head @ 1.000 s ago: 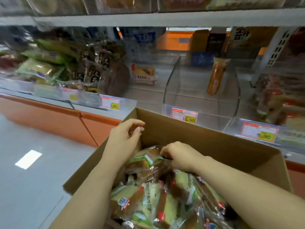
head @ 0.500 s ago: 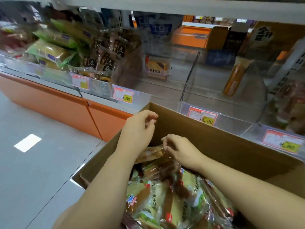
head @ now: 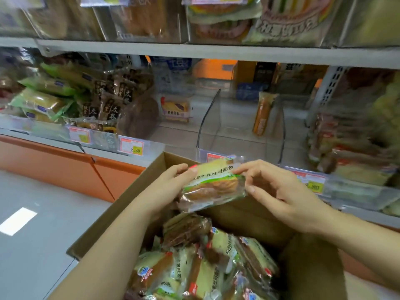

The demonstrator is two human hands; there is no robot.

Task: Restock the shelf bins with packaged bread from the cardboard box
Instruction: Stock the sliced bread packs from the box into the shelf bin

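Observation:
A packaged bread (head: 213, 185) in clear wrap with a green band is held above the cardboard box (head: 121, 204). My left hand (head: 171, 182) grips its left end and my right hand (head: 279, 191) pinches its right end with fingertips. Several more bread packs (head: 194, 269) lie piled in the box below. Straight ahead, a clear shelf bin (head: 240, 124) holds only one upright orange pack (head: 263, 114) at the back.
Full bins of green and dark packs (head: 71, 98) stand on the left, red-labelled packs (head: 346, 148) on the right. Price tags (head: 132, 146) line the shelf edge. An upper shelf (head: 216, 50) hangs overhead. Orange base panels (head: 54, 165) and grey floor (head: 32, 213) lie left.
Both hands have lifted one bread pack out of the box and raised it toward the shelf. The view has tilted up, showing the upper shelf.

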